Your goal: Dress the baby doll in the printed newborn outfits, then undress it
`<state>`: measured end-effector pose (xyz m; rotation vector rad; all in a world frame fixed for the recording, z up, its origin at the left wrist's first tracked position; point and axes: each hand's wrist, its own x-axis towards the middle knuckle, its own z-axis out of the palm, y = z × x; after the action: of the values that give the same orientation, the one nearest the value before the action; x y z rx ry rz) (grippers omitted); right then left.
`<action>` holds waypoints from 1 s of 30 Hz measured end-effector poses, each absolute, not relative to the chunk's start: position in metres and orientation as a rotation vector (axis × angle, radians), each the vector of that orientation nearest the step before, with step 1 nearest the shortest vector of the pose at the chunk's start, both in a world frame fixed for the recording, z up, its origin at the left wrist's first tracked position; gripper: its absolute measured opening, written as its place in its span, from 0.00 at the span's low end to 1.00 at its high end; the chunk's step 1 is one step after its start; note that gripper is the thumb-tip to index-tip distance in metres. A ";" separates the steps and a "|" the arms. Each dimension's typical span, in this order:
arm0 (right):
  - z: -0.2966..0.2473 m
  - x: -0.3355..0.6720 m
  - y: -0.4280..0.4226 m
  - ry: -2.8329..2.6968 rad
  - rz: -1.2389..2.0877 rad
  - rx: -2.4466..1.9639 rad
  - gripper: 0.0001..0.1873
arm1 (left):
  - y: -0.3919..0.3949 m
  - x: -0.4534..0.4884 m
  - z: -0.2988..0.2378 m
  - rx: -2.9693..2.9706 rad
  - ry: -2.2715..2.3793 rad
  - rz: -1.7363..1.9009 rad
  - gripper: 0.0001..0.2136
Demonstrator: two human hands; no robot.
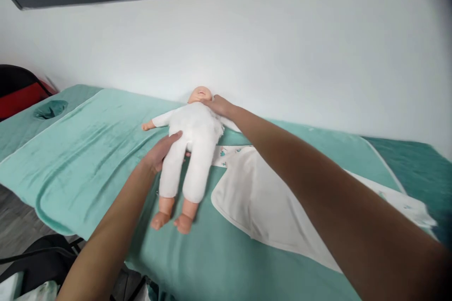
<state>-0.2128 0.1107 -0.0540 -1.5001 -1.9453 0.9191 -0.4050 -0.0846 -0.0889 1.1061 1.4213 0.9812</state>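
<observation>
A baby doll (194, 127) with a white cloth body and bare plastic feet is on the green bed cover, face up, its head toward the wall. My left hand (165, 149) grips the doll's thigh on the left; the thumb lies on top and fingertips show between the legs. At the neck and shoulder, my right hand (219, 105) holds the doll, its fingers partly hidden behind the head. A white baby garment (261, 193) with a small printed trim lies spread to the right of the doll, partly covered by my right forearm.
The bed cover (88, 150) drapes over the near edge. A face hole (51, 109) opens in the bed's left end. The white wall (247, 56) stands right behind the doll. A black and red object (21, 94) is at far left, and a black chair or bag (38, 256) below.
</observation>
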 end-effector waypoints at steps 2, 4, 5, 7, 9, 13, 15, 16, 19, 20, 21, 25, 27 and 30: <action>-0.042 -0.170 0.101 -1.937 0.894 -1.541 0.38 | -0.092 -0.369 -0.087 1.183 1.365 1.068 0.29; -0.031 -0.119 0.088 -1.914 0.864 -1.603 0.44 | -0.102 -0.327 -0.085 1.261 1.293 1.120 0.29; -0.026 -0.092 0.080 -1.897 0.851 -1.643 0.46 | -0.107 -0.305 -0.083 1.295 1.253 1.125 0.30; -0.021 -0.038 0.060 -1.857 0.822 -1.733 0.50 | -0.120 -0.261 -0.082 1.335 1.166 1.105 0.32; -0.020 0.011 0.038 -1.815 0.810 -1.797 0.53 | -0.134 -0.220 -0.081 1.313 1.074 1.059 0.34; -0.034 0.079 -0.005 -1.742 0.839 -1.839 0.53 | -0.161 -0.159 -0.086 1.162 0.933 0.954 0.37; -0.044 0.094 -0.020 -1.724 0.830 -1.832 0.51 | -0.171 -0.143 -0.091 1.141 0.940 0.922 0.39; -0.049 0.097 -0.025 -1.722 0.825 -1.817 0.50 | -0.175 -0.137 -0.095 1.150 0.959 0.916 0.40; -0.065 0.093 -0.030 -1.739 0.831 -1.756 0.46 | -0.181 -0.132 -0.103 1.171 1.016 0.933 0.41; -0.070 0.090 -0.029 -1.747 0.834 -1.740 0.46 | -0.183 -0.132 -0.106 1.162 1.030 0.946 0.40; -0.074 0.086 -0.027 -1.757 0.834 -1.727 0.47 | -0.184 -0.133 -0.108 1.144 1.042 0.963 0.39; -0.081 0.080 -0.018 -1.814 0.835 -1.698 0.49 | -0.184 -0.139 -0.113 1.068 1.093 1.017 0.34; -0.075 0.080 -0.019 -1.902 0.785 -1.730 0.48 | -0.181 -0.141 -0.116 1.138 1.163 1.026 0.32; -0.058 0.075 -0.030 -2.090 0.477 -1.830 0.41 | -0.171 -0.144 -0.120 1.399 1.364 1.054 0.30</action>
<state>0.0754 -0.0295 -0.0582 -1.8303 -2.0900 0.4770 -0.1440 -0.1715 -0.1205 1.3986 1.3637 1.0538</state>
